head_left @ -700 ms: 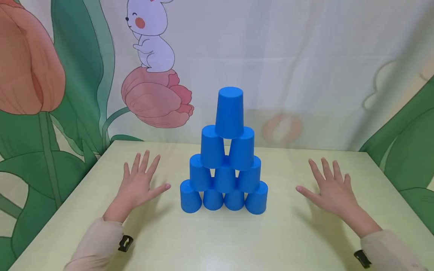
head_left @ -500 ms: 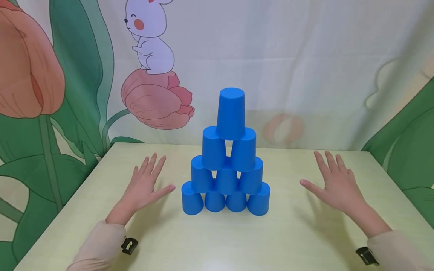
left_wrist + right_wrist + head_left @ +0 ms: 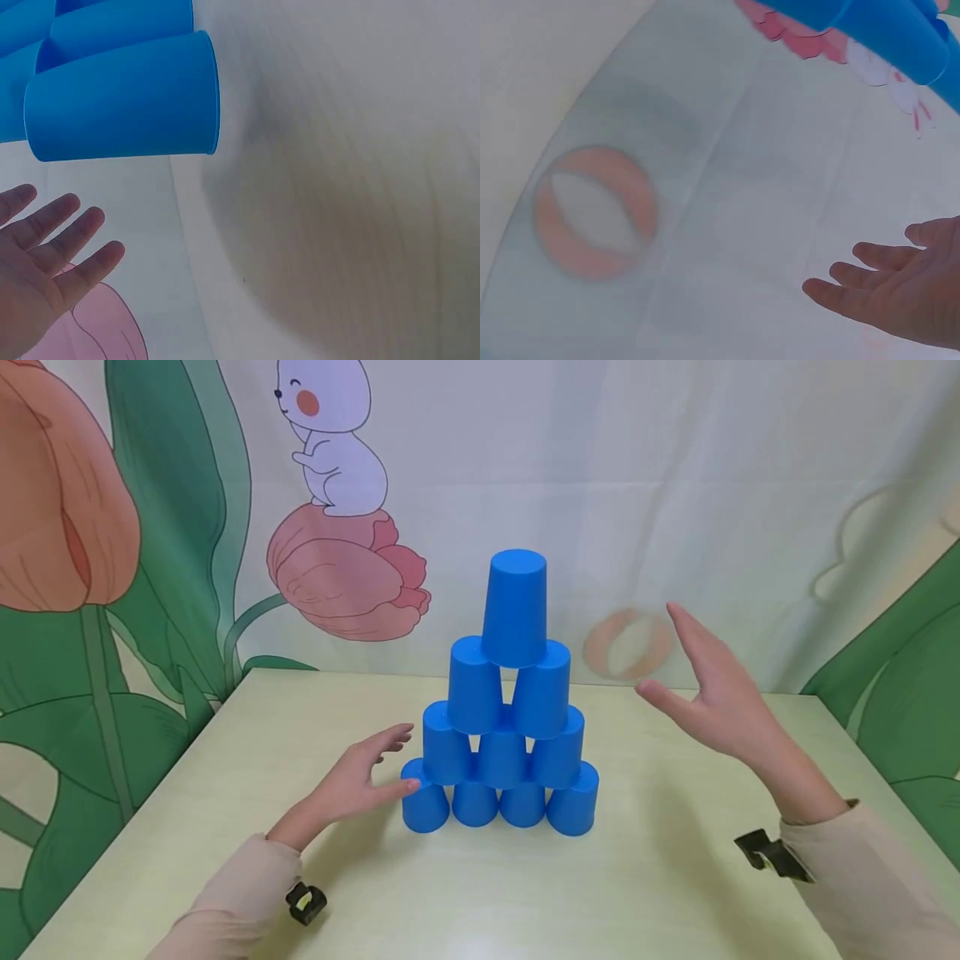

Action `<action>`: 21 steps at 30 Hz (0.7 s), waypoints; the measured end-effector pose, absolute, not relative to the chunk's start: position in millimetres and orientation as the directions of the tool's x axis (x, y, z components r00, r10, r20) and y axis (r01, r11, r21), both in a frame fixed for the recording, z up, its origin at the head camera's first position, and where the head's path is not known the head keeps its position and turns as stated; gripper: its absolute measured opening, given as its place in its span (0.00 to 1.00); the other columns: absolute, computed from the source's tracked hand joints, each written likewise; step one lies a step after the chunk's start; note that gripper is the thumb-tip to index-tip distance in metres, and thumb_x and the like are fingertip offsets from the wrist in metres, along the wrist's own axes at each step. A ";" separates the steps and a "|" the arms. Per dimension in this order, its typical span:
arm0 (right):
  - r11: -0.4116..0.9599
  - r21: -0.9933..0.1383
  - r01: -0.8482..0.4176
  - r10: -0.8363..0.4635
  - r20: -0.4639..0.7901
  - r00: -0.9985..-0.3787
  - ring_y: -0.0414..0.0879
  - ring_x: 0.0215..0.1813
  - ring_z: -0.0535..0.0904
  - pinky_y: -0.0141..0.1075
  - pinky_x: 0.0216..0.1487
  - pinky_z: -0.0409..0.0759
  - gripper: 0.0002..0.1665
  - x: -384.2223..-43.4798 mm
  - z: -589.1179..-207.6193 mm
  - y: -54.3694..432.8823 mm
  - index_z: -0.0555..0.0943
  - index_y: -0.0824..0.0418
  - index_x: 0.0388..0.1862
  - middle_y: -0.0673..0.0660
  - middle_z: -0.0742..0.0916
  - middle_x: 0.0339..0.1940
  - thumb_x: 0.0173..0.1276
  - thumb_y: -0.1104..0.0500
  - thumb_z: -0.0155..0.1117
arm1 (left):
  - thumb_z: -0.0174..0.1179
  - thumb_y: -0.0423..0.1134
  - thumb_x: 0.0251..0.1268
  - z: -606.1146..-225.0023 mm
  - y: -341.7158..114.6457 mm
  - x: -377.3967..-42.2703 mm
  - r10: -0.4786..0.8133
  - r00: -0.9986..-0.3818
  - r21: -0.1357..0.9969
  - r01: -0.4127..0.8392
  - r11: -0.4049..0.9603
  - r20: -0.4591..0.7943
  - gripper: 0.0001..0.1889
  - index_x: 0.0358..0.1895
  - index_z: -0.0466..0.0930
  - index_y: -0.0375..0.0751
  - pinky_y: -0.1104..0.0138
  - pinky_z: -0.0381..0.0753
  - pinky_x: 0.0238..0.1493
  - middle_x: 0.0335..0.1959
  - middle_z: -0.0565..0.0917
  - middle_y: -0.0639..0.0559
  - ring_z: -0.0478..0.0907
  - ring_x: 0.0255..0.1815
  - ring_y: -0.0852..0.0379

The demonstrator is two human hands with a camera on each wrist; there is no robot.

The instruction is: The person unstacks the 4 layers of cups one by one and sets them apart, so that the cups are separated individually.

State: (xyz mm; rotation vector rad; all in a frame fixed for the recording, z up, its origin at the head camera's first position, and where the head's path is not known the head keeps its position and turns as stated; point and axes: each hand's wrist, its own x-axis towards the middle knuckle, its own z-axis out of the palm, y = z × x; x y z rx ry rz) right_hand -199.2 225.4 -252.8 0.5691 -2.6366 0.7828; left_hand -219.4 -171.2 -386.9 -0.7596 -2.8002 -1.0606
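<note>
Evidently neither hand has hold of anything: the left hand is relaxed, its fingers slightly bent and well parted from the thumb, while the right hand has its fingers extended and its thumb spread wide. Between the two hands stands a pyramid of blue cups, all upside down, in rows of four, three, two and one. Nearest the left hand is the bottom-row end cup; the thumb tip overlaps its edge in the head view, and whether they touch I cannot tell. Raised higher, the right hand is well apart from the stack, with the top cup off to the side its thumb and fingers face. Below both hands is a pale table; beyond them hangs a printed curtain, with a white rabbit above the left hand. Behind each hand comes a beige sleeve.
</note>
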 end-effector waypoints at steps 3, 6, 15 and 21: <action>0.746 -0.491 -0.451 -0.267 0.400 -0.877 0.58 0.71 0.48 0.63 0.61 0.50 0.49 -199.7 -242.6 210.0 0.43 0.53 0.73 0.58 0.54 0.73 0.62 0.42 0.57 | 0.62 0.50 0.56 -389.8 -167.4 -220.8 0.435 -0.879 0.645 0.450 0.618 0.196 0.36 0.64 0.61 0.36 0.48 0.72 0.50 0.58 0.72 0.39 0.70 0.56 0.41; 0.711 -0.539 -0.452 -0.259 0.398 -0.880 0.56 0.71 0.51 0.61 0.61 0.55 0.48 -201.7 -236.8 196.5 0.45 0.51 0.73 0.56 0.57 0.72 0.61 0.43 0.58 | 0.63 0.49 0.55 -392.3 -165.2 -221.2 0.436 -0.884 0.657 0.431 0.619 0.169 0.34 0.62 0.63 0.36 0.50 0.73 0.49 0.56 0.74 0.40 0.72 0.54 0.43; 0.531 -0.688 -0.495 -0.258 0.425 -0.868 0.51 0.64 0.65 0.52 0.57 0.67 0.44 -212.0 -225.1 163.5 0.54 0.50 0.71 0.55 0.69 0.66 0.59 0.48 0.63 | 0.64 0.46 0.55 -397.7 -163.0 -221.6 0.446 -0.884 0.677 0.414 0.608 0.140 0.28 0.57 0.70 0.37 0.54 0.76 0.45 0.50 0.78 0.44 0.76 0.49 0.46; 0.454 -0.753 -0.476 -0.267 0.395 -0.879 0.49 0.62 0.68 0.49 0.55 0.70 0.43 -218.9 -218.6 144.6 0.59 0.50 0.69 0.52 0.72 0.63 0.58 0.45 0.64 | 0.63 0.45 0.56 -402.0 -162.8 -222.5 0.464 -0.871 0.685 0.437 0.583 0.160 0.25 0.55 0.71 0.35 0.55 0.77 0.43 0.48 0.79 0.43 0.77 0.46 0.47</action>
